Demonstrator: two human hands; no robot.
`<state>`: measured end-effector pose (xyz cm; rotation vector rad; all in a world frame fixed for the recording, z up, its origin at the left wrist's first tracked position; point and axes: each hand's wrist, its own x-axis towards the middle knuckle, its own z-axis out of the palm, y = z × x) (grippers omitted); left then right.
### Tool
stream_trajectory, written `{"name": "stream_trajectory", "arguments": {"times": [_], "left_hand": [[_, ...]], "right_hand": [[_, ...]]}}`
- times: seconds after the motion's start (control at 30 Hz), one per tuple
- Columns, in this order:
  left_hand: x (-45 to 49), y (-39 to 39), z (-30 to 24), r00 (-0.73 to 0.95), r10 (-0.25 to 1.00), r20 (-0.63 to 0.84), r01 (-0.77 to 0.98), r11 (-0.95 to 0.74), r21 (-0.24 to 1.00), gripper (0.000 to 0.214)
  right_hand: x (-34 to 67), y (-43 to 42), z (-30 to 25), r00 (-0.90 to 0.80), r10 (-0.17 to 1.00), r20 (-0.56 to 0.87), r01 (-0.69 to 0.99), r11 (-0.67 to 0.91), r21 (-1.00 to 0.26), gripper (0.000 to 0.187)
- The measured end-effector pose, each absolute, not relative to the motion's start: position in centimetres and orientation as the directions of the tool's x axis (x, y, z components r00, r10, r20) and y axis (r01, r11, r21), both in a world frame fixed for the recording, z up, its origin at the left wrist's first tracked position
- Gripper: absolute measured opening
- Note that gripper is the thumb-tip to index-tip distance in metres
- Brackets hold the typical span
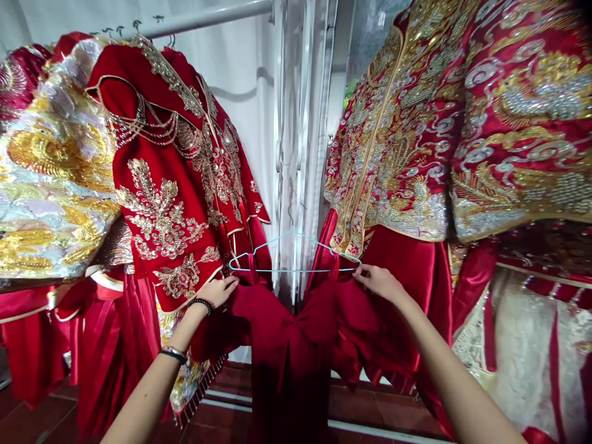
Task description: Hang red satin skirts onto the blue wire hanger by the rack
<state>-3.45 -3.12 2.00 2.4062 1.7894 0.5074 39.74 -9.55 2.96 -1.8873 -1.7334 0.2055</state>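
Observation:
A plain dark red dress with a bow at the chest hangs in front of me from a thin light-blue hanger. Narrow loops of the dress go over the hanger's lower bar. My left hand, with a dark bead bracelet and a second band on the arm, is closed on the dress's left shoulder, just below the hanger's end. At the other end, my right hand pinches the right shoulder edge, its fingertips close to the hanger's corner. The hanger's metal hook points up and seems to hold onto nothing.
Left, a red jacket with gold embroidery and a sequined garment hang from a white rail. Heavily beaded red-gold jackets hang close on the right. White upright poles stand behind; low bars cross the tiled floor.

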Motion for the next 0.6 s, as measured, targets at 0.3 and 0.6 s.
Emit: {"name": "stream_trajectory", "arguments": {"times": [0.3,0.6], "left_hand": [[-4.5,-2.0,3.1,0.273,0.958,-0.085,0.915,-0.231,0.330,0.039],[-5.4,-2.4,3.5,0.165,0.981,-0.098,0.942,-0.128,0.311,0.050]], "right_hand": [[41.1,-9.5,2.2,0.100,0.983,0.154,0.891,-0.020,-0.453,0.033],[41.0,-9.9,2.1,0.252,0.954,-0.162,0.806,-0.299,-0.510,0.017]]}}
